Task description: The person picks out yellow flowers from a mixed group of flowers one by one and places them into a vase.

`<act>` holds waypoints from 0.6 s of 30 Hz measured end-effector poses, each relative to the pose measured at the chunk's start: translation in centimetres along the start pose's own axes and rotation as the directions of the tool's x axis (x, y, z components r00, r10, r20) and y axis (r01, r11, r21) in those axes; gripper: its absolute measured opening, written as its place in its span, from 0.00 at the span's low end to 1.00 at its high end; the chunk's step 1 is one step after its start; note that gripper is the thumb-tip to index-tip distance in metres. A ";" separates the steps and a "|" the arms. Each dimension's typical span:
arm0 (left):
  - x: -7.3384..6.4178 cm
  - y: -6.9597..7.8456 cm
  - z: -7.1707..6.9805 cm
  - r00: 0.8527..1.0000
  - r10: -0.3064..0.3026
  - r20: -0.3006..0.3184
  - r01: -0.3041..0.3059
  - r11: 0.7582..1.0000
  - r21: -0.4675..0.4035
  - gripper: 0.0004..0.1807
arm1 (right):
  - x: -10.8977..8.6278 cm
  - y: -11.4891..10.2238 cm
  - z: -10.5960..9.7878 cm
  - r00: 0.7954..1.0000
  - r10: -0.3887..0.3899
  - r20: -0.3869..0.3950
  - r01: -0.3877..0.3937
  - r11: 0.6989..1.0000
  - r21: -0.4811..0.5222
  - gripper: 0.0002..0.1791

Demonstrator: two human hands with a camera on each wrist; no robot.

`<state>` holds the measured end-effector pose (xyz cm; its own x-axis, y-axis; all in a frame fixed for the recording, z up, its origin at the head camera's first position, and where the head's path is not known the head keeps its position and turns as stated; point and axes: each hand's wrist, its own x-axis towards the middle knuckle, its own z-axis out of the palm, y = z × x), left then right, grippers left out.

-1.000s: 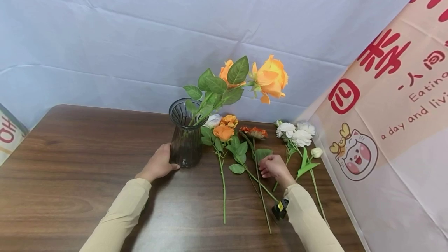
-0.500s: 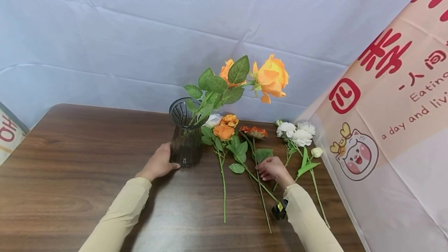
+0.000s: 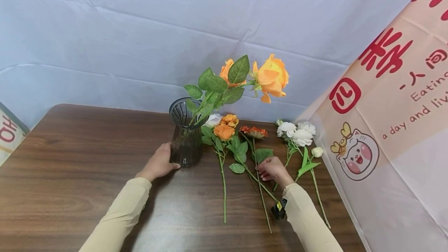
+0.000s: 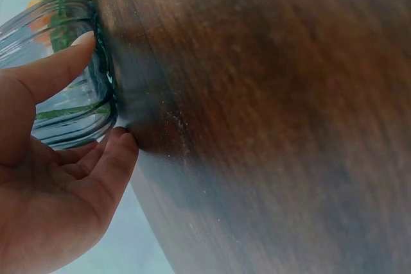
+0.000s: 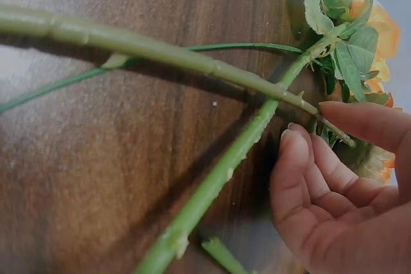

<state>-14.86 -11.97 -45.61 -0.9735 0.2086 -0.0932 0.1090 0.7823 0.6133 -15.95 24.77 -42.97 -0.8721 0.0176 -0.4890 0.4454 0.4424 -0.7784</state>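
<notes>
My left hand (image 3: 159,164) grips the lower part of a smoky glass vase (image 3: 187,147); in the left wrist view its thumb and fingers lie on either side of the base (image 4: 96,88). Two orange roses (image 3: 270,79) lean out of the vase to the right. My right hand (image 3: 274,169) is at the stem of an orange-red flower (image 3: 257,132) lying on the table. In the right wrist view the index fingertip touches this brownish stem (image 5: 160,56), with the thumb apart below it. A thicker green stem (image 5: 218,181) crosses underneath.
Orange and white flowers (image 3: 224,131) lie right of the vase, one stem pointing toward me. White blooms (image 3: 301,137) and a white tulip (image 3: 317,152) lie by the right wall cloth. A black device (image 3: 279,209) sits at my right wrist. The brown table (image 3: 87,166) meets a pale cloth behind.
Between a second and half a second ago, my right fingertips shifted slightly left to the orange-red flower's stem and have stayed there. My left hand and the vase have not moved.
</notes>
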 end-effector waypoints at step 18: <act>0.0 0.0 0.0 1.000 -0.012 0.006 0.012 1.000 -0.009 0.42 | 0.3 0.2 0.1 1.000 0.018 -0.015 -0.018 1.000 0.024 0.06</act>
<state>-14.88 -11.93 -45.58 -0.9735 0.2032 -0.1051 0.0960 0.7796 0.6188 -16.08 24.74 -43.33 -0.8669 0.0395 -0.4970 0.4657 0.4203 -0.7788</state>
